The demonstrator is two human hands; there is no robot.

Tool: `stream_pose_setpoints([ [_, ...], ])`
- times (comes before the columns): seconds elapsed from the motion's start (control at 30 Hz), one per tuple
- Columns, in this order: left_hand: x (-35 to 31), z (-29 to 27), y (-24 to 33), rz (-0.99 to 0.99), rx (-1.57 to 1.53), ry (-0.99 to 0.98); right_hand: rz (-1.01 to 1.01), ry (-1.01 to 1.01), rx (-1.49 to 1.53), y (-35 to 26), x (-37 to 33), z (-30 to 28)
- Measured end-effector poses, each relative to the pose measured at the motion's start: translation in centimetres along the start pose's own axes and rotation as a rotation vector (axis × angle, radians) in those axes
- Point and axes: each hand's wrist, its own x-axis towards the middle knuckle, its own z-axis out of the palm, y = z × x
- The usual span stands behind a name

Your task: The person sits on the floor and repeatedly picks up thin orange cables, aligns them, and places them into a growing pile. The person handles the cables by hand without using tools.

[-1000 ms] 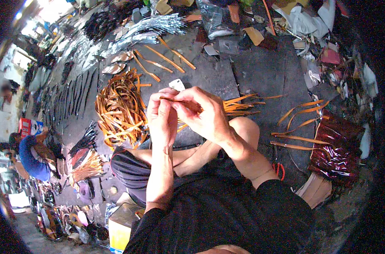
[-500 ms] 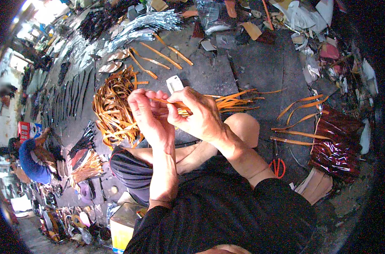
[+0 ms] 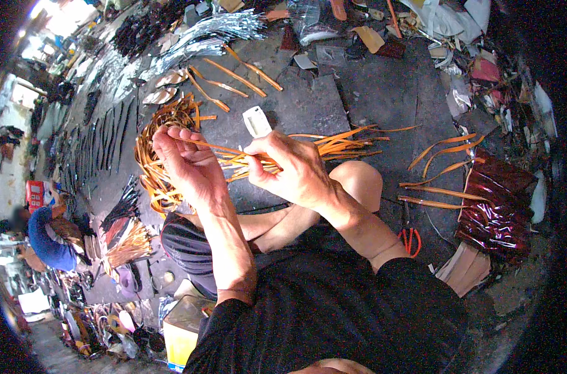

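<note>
My left hand [image 3: 193, 165] has its fingers curled round one end of a narrow orange-brown strip [image 3: 218, 147]. The strip runs across to my right hand [image 3: 290, 168], which pinches it between thumb and fingers. Beneath and beyond my right hand lies a bundle of similar strips [image 3: 346, 145], spread out to the right on the dark floor. A tangled heap of glossy orange-brown strips [image 3: 151, 163] sits behind and left of my left hand. Just past my right hand rests a small white device [image 3: 257, 121] with a small dark panel.
Loose strips [image 3: 235, 77] lie at the far side, others [image 3: 445, 154] at the right beside a shiny dark red sheet [image 3: 492, 209]. Red-handled scissors [image 3: 410, 242] are near my right knee. At left, a person in blue [image 3: 50, 238] bends low. A yellow-and-white container [image 3: 181, 336] stands nearby.
My left hand has moved left, away from my right hand, and more of the strip now shows between them. My right hand has stayed nearly in place.
</note>
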Motion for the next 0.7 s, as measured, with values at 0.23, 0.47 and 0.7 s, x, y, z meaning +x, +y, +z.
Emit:
stream_pose_setpoints([
  [0.23, 0.7, -0.1, 1.1, 0.05, -0.038, 0.077, 0.015, -0.031, -0.03, 0.1, -0.8, 0.2],
  [0.47, 3.3, -2.5, 4.2, 0.04, -0.14, 0.058, 0.022, -0.081, -0.062, 0.1, -1.7, -0.5],
  [0.7, 5.5, -4.5, 8.0, 0.075, -0.113, 0.01, 0.018, -0.147, -0.066, 0.2, -3.0, -1.9],
])
